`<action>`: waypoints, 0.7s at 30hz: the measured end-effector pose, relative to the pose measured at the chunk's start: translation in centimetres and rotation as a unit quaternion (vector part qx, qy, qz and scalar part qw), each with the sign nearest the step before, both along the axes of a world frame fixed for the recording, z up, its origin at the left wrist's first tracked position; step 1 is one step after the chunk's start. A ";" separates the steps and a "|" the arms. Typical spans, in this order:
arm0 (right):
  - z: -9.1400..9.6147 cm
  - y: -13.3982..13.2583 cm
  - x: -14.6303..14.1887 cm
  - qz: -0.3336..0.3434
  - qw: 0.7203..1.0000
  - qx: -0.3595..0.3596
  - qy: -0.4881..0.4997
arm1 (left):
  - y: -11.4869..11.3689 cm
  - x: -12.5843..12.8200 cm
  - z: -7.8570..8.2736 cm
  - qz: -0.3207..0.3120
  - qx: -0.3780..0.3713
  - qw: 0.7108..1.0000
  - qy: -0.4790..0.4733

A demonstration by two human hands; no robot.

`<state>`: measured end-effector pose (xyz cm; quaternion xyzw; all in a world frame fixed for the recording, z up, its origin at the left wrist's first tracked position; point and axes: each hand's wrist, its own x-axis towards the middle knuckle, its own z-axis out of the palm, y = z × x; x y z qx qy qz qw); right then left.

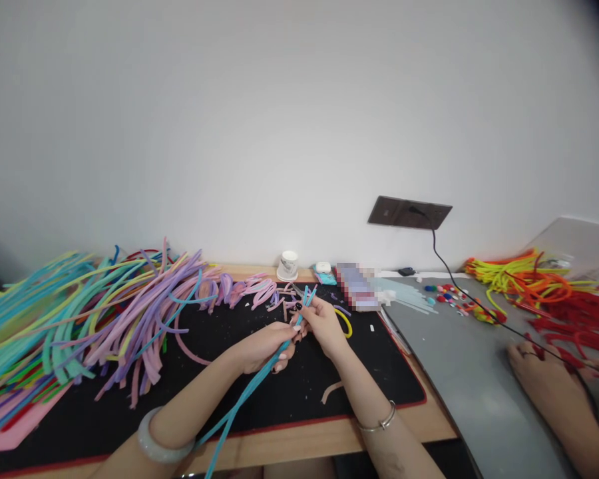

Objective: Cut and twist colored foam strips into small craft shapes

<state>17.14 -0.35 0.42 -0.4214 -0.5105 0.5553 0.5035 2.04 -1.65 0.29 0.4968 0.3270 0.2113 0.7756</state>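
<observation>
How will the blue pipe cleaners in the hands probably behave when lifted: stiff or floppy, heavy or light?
The blue pipe cleaners are probably light, being so thin. They seem fairly stiff: their long ends run nearly straight below the left hand. They may bend easily, since similar teal stems are curved.

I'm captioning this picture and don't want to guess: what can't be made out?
In the head view:
Lower ends of the blue pipe cleaners: cut off by the bottom edge.
Part of their gripped length: hidden behind the left hand and right hand.
Print on the white cup: too small to read.
Details of the boxy item: blurred by pixelation.
</observation>
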 end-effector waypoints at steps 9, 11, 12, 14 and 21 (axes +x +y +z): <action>-0.2 0.4 0.6 -0.106 0.989 0.047 -0.087 | -0.1 -0.2 0.0 0.010 0.038 0.999 0.019; -0.2 0.3 0.5 -0.119 0.987 0.055 -0.090 | -0.1 -0.1 0.0 0.015 0.040 0.999 0.033; -0.1 0.3 0.5 -0.123 0.987 0.057 -0.090 | -0.1 -0.1 0.1 0.017 0.040 0.998 0.039; -0.1 0.3 0.5 -0.128 0.986 0.060 -0.087 | -0.1 -0.1 0.1 0.020 0.046 0.998 0.044; -0.3 0.4 0.8 -0.132 0.983 0.085 -0.096 | 0.3 -0.1 -0.5 0.052 0.059 0.997 0.020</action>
